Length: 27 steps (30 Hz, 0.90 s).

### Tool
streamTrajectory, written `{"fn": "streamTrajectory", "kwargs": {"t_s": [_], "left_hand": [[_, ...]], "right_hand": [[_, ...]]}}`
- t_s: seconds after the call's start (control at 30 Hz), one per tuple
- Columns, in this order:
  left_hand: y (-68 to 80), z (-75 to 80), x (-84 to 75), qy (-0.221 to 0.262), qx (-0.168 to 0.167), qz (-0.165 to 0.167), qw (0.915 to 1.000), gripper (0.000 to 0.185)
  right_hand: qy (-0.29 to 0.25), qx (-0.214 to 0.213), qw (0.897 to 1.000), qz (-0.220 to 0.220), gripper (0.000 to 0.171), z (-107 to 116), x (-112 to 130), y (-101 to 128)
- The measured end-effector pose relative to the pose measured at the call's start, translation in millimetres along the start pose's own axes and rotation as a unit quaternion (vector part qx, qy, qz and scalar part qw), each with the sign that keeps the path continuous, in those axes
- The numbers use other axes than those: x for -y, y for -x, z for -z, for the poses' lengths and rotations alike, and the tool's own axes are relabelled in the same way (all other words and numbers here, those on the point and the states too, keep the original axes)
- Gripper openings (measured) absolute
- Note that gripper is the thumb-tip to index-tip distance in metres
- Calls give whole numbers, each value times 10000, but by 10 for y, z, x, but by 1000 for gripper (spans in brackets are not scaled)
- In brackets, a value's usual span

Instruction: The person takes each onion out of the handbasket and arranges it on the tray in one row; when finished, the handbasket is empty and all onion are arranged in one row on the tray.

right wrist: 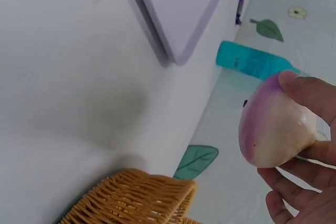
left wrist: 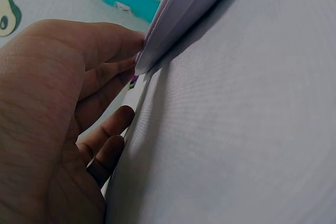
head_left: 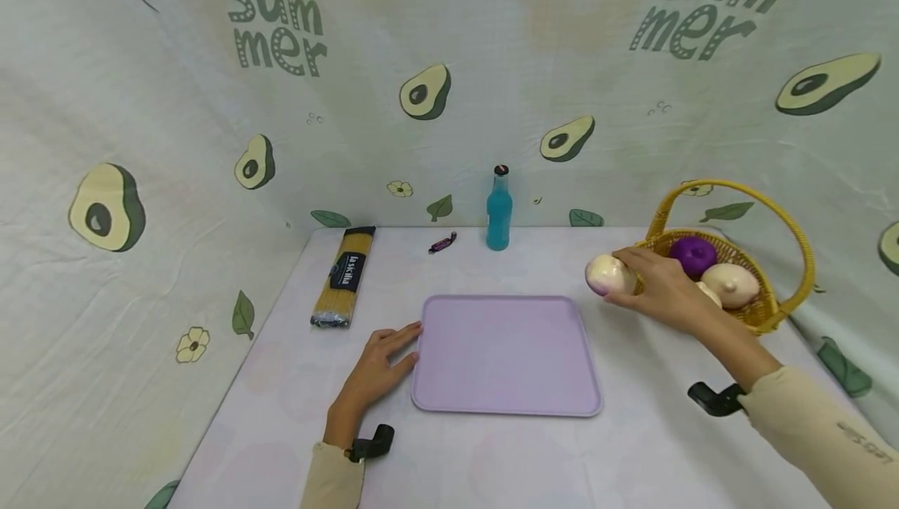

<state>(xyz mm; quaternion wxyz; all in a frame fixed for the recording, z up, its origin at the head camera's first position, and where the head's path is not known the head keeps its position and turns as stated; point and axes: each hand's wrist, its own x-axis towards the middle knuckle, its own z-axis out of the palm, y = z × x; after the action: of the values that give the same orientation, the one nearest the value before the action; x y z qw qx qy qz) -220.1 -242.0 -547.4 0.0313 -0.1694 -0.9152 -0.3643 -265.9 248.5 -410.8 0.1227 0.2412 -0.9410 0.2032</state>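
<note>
My right hand (head_left: 663, 286) grips a white-and-purple turnip (head_left: 608, 275) in front of the basket's left side. In the right wrist view the turnip (right wrist: 278, 121) is raised above the table, thumb on its purple side and fingers beneath its pale side. My left hand (head_left: 379, 364) rests at the left edge of a lilac tray (head_left: 509, 357), fingers loosely extended. The left wrist view shows the fingertips right at the tray's rim (left wrist: 157, 40). The tray lies flat with nothing on it.
A yellow wicker basket (head_left: 765, 314) with an arched handle stands at the right, holding a purple vegetable (head_left: 694, 256) and pale ones (head_left: 732, 286). At the back are a blue bottle (head_left: 499, 216) and a small wrapped candy (head_left: 442, 243). A spaghetti pack (head_left: 344, 279) lies at the left.
</note>
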Motion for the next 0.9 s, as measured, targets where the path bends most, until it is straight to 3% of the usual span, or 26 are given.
{"fn": "streamTrajectory", "kwargs": {"t_s": [0.2, 0.7, 0.9], "left_hand": [[-16, 20, -17, 79, 56, 32, 9999, 48], [-9, 33, -54, 90, 157, 228, 9996, 49], [-2, 24, -47, 93, 42, 20, 9999, 49]], "right_hand": [[148, -153, 9992, 343, 66, -85, 69, -79], [79, 349, 9992, 177, 69, -212, 290, -191], [56, 361, 9989, 302, 69, -286, 344, -237]]}}
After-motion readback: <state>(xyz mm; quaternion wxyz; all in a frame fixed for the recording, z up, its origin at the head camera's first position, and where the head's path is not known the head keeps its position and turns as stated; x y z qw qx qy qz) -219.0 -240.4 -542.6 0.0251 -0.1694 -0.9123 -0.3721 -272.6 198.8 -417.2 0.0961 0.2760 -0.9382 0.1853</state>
